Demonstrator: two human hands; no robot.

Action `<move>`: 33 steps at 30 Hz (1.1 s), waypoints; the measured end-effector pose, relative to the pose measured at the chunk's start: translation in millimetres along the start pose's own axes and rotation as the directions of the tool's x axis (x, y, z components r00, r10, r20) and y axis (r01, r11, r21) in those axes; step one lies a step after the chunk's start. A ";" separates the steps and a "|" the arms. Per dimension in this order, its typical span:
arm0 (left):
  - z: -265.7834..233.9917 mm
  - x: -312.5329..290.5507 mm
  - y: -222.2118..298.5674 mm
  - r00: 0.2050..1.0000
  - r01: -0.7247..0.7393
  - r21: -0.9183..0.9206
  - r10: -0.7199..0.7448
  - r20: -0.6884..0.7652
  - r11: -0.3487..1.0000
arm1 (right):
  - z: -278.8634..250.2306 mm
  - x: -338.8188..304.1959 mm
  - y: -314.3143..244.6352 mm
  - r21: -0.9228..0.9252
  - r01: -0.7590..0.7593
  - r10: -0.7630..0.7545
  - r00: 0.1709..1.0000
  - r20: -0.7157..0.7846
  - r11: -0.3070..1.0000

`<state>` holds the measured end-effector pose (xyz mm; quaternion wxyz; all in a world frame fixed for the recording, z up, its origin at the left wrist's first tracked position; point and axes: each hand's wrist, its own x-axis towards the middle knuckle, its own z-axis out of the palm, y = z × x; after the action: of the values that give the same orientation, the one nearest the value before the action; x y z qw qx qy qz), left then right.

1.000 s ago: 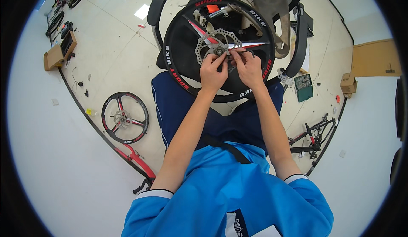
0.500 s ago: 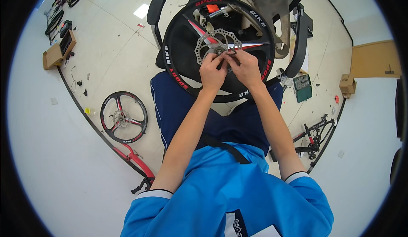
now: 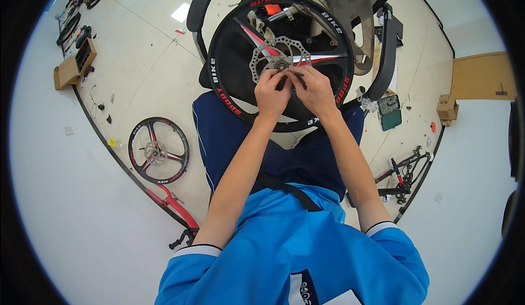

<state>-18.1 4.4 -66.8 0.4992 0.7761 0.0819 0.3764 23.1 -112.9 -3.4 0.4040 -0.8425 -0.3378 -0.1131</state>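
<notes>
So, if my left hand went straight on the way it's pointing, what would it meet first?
Your left hand points at the brake disc, close to the hub, so probably the disc comes first; depth is unclear, and they may already touch.

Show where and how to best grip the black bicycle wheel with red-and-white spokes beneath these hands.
Probably opposite edges of its round black tyre, from left and right: the wheel lies face up, tyre uncovered there, while the left hand and right hand crowd its metal hub.
</notes>
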 end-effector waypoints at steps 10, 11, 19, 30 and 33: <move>-2.6 2.3 -1.9 0.999 -0.005 0.002 0.005 0.053 1.000 | 3.4 -5.5 -5.2 0.012 -0.067 0.067 0.996 -0.050 0.998; -2.2 1.8 -2.1 0.999 -0.009 0.005 0.008 0.048 1.000 | 4.9 -7.0 -5.6 -0.011 -0.058 0.058 0.997 -0.051 0.998; 0.7 -0.7 -9.0 0.999 0.002 0.019 -0.003 0.041 1.000 | 11.9 -4.7 -5.4 -0.154 0.015 -0.021 0.999 -0.035 0.988; -0.1 -2.3 -5.3 0.997 -0.064 0.076 0.061 0.039 0.995 | -16.1 19.0 -3.8 -0.152 0.120 -0.064 0.943 0.328 0.981; 3.8 -2.7 -4.9 0.998 -0.065 0.110 0.064 0.011 0.992 | -23.2 29.7 -5.9 -0.172 0.169 -0.085 0.907 0.413 0.970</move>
<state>-16.2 2.7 -73.1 0.4435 0.8061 0.0757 0.3845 43.3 -113.7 29.0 0.2291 -0.8608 -0.4545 0.0024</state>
